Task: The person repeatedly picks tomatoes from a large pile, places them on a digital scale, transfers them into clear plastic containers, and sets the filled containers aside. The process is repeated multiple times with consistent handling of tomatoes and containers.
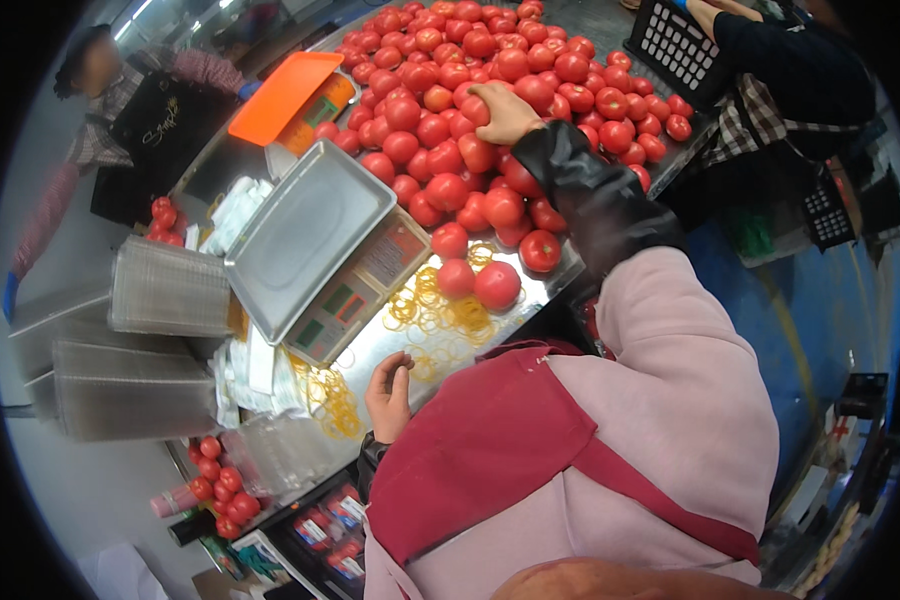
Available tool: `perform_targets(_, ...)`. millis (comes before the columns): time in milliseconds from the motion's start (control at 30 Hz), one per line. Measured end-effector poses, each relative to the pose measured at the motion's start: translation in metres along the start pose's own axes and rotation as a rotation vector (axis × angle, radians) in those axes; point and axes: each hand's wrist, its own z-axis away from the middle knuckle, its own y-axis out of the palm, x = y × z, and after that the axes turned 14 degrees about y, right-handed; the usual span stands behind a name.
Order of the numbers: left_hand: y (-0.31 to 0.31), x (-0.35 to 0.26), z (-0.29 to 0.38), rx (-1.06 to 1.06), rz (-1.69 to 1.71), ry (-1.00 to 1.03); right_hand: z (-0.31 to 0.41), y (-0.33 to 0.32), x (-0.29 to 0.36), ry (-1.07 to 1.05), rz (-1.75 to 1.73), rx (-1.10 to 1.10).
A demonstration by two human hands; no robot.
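Note:
A large heap of red tomatoes (444,157) covers the far part of the metal table (364,330). My right hand (504,114) reaches into the heap, its fingers curled over a tomato (474,110). Near the table's front edge, my left hand (388,394) is partly curled with the fingers apart from the thumb, holding nothing visible. Between my hands lie two separate tomatoes (476,283) among loose yellow rubber bands (439,307). Left of the heap stands a weighing scale with a metal pan (311,240).
Stacked clear plastic trays (172,289) stand left of the scale, beside white bundles (241,214). An orange-topped scale (285,97) is farther back. One co-worker (120,112) stands at far left; another's dark sleeve (787,71) is beside a black crate (675,52). Packed tomatoes (330,529) lie below the table edge.

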Motion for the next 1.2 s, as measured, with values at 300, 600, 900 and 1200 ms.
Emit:
perform_targets(300, -0.021, 0.008, -0.084, 0.208, 1.117, -0.545, 0.159, 0.007, 0.181, -0.426, -0.406, 0.543)
perform_targets(600, -0.078, 0.006, -0.207, -0.310, -0.685, 0.412, 0.044, 0.011, 0.059, 0.005, 0.375, 0.284)
perform_targets(900, -0.028, -0.017, -0.184, -0.181, -0.632, 0.536, 0.043, 0.002, 0.092, 0.169, -0.281, 0.106)
perform_targets(1200, -0.061, -0.018, -0.151, -0.276, 0.052, 0.146, -0.033, -0.014, 0.076, 0.073, 0.088, -0.062)
